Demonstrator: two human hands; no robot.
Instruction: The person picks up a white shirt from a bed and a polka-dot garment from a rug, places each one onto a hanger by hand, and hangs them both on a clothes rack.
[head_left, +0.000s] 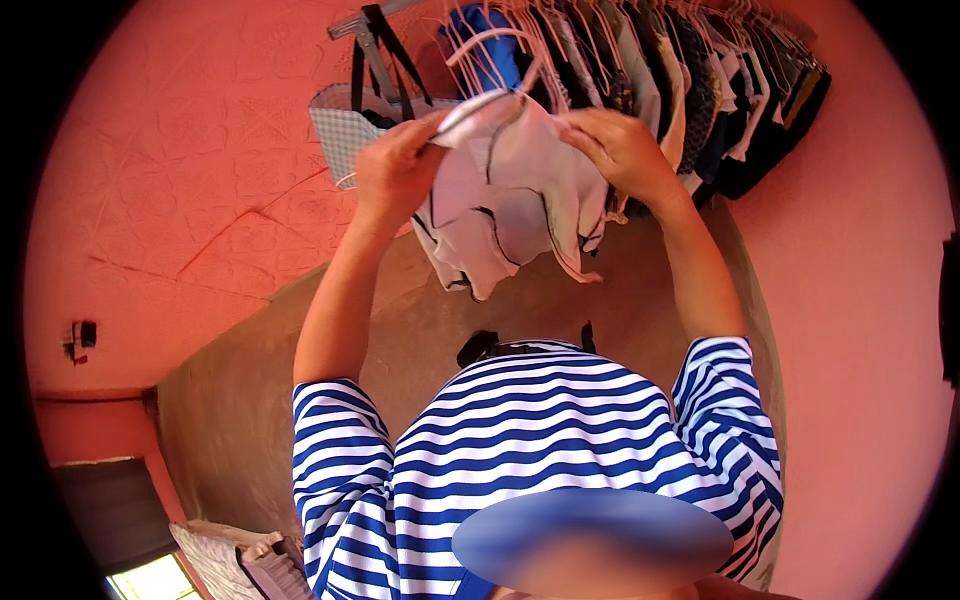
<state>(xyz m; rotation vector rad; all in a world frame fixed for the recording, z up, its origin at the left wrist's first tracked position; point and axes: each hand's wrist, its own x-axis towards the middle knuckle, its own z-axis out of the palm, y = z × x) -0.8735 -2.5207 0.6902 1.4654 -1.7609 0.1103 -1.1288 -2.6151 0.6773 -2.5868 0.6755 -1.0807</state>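
A white garment with dark piping (517, 165) hangs in front of me, its lower edge loose above the floor. My left hand (399, 161) grips its left shoulder by the edge. On the other side, my right hand (619, 150) pinches the right shoulder between thumb and fingers. A pale clothes hanger (491, 36) rises at the garment's neck; how far it sits inside the cloth is hidden.
Behind the garment runs a rack of clothes on hangers (637, 82), close past my right hand. A checked bag with black straps (341, 120) hangs by the rack's metal end (352, 26). Pink walls (847, 337) stand on both sides over a brown floor (247, 397).
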